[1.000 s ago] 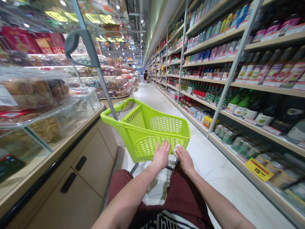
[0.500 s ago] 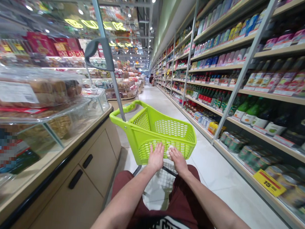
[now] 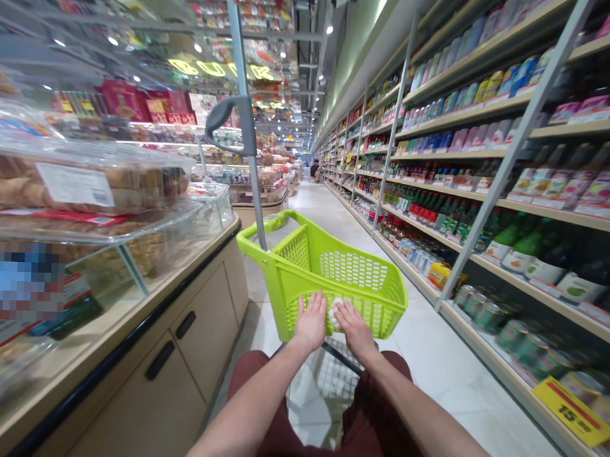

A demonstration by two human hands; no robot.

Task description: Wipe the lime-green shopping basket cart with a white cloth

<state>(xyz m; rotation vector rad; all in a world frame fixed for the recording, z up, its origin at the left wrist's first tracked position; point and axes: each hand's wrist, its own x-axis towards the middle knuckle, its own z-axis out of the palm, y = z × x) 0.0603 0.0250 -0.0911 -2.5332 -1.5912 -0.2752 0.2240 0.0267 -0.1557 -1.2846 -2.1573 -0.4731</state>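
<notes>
Steady green basket (image 3: 323,280), btwn worktop (image 3: 178,271) & shelves (image 3: 550,212), w/ L hand (image 3: 312,321), grip flat, unclenched; press white wipe (image 3: 334,308) evenly on near side (image 3: 369,307) w/ R hand (image 3: 355,331), can't tell if pinched; overlap short strokes, avoid snagging.

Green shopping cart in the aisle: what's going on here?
A person with legs on either side of the cart's near end has both hands at the side of the green shopping cart. The left hand lies flat against it, fingers spread a little. Beside it, the right hand holds a white wad, cloth or tissue, to the same side. A counter with packaged bread is on the left, shelves of drinks on the right.
</notes>
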